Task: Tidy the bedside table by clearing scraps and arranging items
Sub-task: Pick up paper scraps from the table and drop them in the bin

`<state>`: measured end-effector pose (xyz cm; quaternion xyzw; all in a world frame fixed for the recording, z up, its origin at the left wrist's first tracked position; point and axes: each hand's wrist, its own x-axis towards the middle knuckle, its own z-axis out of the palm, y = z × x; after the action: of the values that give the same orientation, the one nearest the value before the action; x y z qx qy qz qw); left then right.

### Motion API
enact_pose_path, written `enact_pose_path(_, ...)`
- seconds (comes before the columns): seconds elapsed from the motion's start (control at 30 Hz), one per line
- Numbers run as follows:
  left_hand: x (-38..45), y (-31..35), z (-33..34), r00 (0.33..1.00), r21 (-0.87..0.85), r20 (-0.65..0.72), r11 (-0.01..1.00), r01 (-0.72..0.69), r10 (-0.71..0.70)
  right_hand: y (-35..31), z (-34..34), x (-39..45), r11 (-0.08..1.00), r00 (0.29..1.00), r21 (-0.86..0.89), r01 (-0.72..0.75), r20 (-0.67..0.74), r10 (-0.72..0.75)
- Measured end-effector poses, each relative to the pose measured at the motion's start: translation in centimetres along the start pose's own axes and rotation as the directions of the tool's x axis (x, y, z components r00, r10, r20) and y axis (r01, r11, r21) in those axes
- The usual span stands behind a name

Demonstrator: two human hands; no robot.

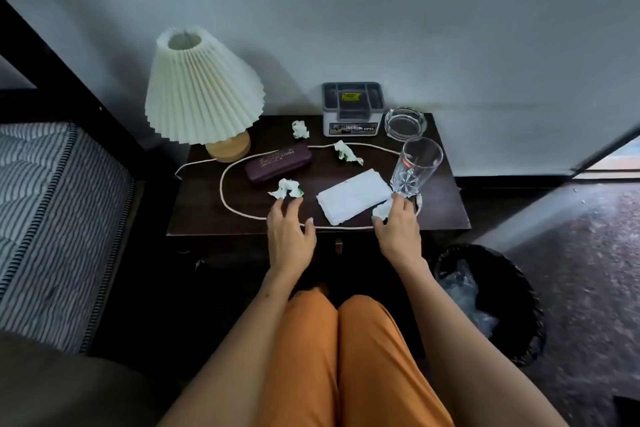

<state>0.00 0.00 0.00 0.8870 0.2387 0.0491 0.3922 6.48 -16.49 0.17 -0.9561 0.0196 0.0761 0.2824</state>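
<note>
Crumpled paper scraps lie on the dark bedside table [443,215]: one at the back [300,129], one in the middle [347,152], one at the front left [286,188]. My left hand [290,234] reaches over the front edge, its fingertips touching the front-left scrap. My right hand [398,227] pinches a fourth scrap [382,209] beside a folded white cloth [353,195]. A tall clear glass [415,166] stands just beyond my right fingers.
A pleated lamp [204,87] stands at the back left, its cord [223,191] looping across the table. A maroon case [278,163], a grey organiser box [352,107] and a glass ashtray [405,123] sit behind. A black bin [512,295] stands right of my knees.
</note>
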Motion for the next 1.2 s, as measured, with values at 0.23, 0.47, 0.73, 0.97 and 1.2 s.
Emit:
enact_pose_path(0.23,4.9,-0.8,1.3,0.993,0.349,0.111,0.934,-0.076,0.039,0.1,2.3,1.9,0.995,1.0,-0.095,-0.022,0.004,0.023)
enact_pose_path(0.47,7.0,-2.6,1.8,0.984,0.43,0.175,0.899,-0.082,0.006,1.5,3.3,2.4,0.992,0.992,-0.122,0.0,-0.123,-0.015)
enact_pose_path(0.73,7.3,-2.6,0.3,0.98,0.102,-0.197,0.994,0.026,-0.006,1.9,1.9,2.9,0.992,0.962,0.105,-0.068,-0.256,0.093)
enact_pose_path(0.97,5.6,0.8,-1.7,0.899,-0.305,-0.277,0.918,0.253,-0.34,0.6,-0.6,1.6,0.884,0.887,0.45,-0.13,-0.346,0.307)
enact_pose_path(1.2,1.1,4.9,-0.4,0.898,-0.418,-0.146,0.849,0.323,-0.414,2.4,-3.2,-1.5,0.715,0.843,0.649,-0.261,-0.208,0.496)
